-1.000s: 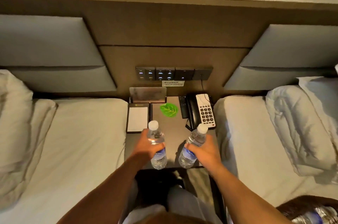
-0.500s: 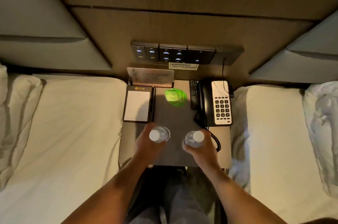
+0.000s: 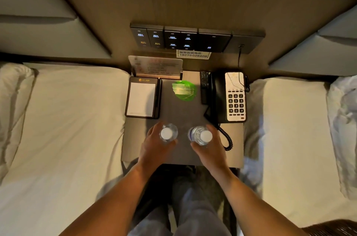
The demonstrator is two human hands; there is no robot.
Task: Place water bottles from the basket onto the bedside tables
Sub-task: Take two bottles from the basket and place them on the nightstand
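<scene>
I look straight down on a dark bedside table between two beds. Two clear water bottles with white caps stand upright on its front half. My left hand wraps the left bottle. My right hand wraps the right bottle, whose blue label shows at its side. Both bottles are seen from the top, so whether their bases rest on the table is hidden. A dark woven basket edge shows at the bottom right corner.
On the table lie a notepad in a black holder, a green leaf-shaped coaster, a remote, and a black phone with a coiled cord. A switch panel is on the wall. White beds flank both sides.
The view has tilted down and moved closer over the table. Both hands moved the bottles forward over the table and turned them upright, from slanted in the air to standing side by side.
</scene>
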